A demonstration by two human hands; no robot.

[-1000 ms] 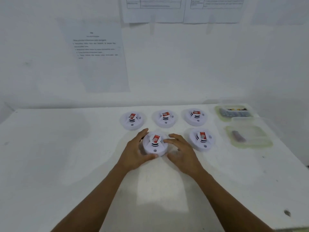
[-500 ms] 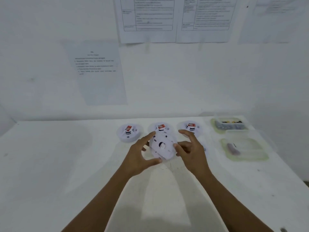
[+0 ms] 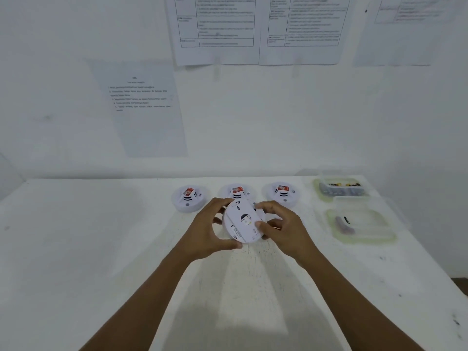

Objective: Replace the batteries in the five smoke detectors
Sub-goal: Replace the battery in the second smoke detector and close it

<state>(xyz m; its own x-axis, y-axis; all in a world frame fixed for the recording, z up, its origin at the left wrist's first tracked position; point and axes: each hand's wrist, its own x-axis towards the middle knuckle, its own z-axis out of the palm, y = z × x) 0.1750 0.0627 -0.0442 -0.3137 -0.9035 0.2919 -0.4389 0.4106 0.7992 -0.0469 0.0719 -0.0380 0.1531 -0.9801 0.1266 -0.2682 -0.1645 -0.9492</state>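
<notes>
We hold one smoke detector (image 3: 243,221) above the counter (image 3: 101,249), underside toward us. The left hand (image 3: 203,235) has its grip clamped on the rim at 9 o'clock, the right hand (image 3: 285,230) at 3 o'clock. A row of detectors (image 3: 188,198) sits at 12 o'clock.

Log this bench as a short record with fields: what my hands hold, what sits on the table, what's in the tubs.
held: white round plastic smoke detector, underside facing the camera, raised above the white table
left hand: grips its left rim
right hand: grips its right rim
back row: three more white detectors, red labels up
far clear plastic tub: small dark items, blurred
near clear plastic tub: one purplish item
fifth detector: not visible
</notes>
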